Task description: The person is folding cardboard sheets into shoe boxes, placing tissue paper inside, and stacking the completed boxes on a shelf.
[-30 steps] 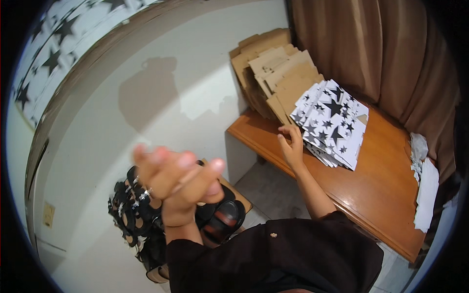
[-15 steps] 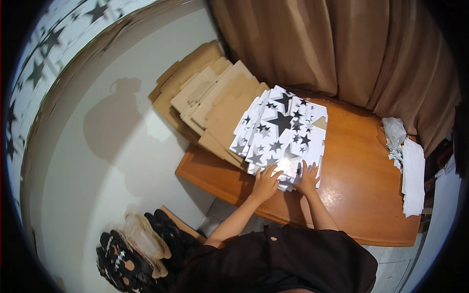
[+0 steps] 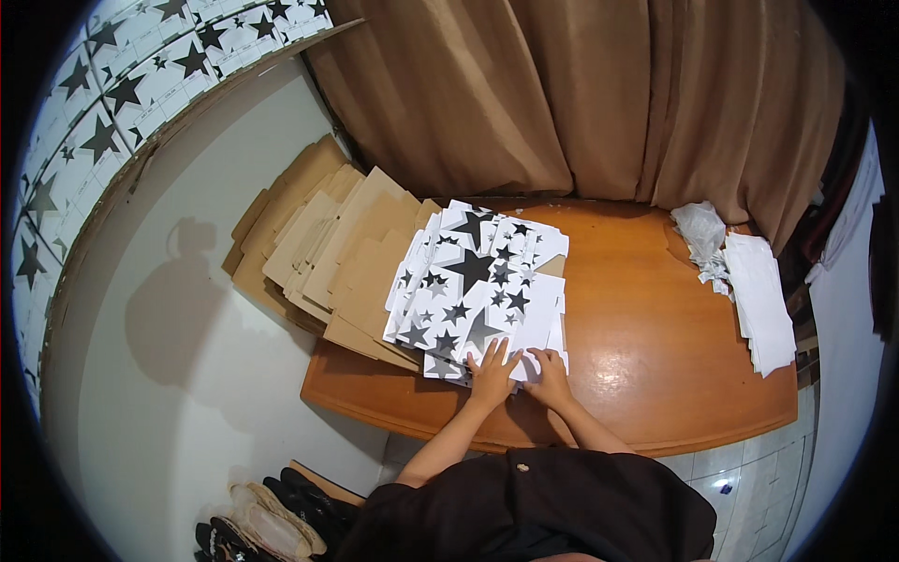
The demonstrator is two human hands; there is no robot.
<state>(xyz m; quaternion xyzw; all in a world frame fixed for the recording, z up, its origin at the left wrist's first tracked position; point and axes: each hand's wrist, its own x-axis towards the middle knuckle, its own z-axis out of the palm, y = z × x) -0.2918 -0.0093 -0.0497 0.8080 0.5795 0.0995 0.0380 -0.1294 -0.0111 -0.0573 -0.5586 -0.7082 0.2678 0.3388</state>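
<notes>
A pile of flat white cardboard box blanks (image 3: 457, 298) printed with black and grey stars lies on a wooden table. Its top pieces overlap unevenly. My left hand (image 3: 491, 379) rests on the pile's near edge, fingers spread across the printed face. Close beside it, my right hand (image 3: 550, 382) touches the near right edge with its fingers bent and apart. A plain white panel (image 3: 538, 314) shows just beyond the right hand. What lies under my palms is hidden.
Brown cardboard sheets (image 3: 342, 258) lean in a stack against the wall, left of the pile. The wooden table (image 3: 646, 328) also bears white paper sheets (image 3: 758, 304) and a crumpled clear plastic bag (image 3: 698, 225). A brown curtain (image 3: 599, 103) hangs behind. Shoes (image 3: 272, 515) stand low at left.
The view has shifted, so the table and pile appear farther left. My hands have come closer together, and the right fingers are more bent. More plain white panel shows at the pile's right side.
</notes>
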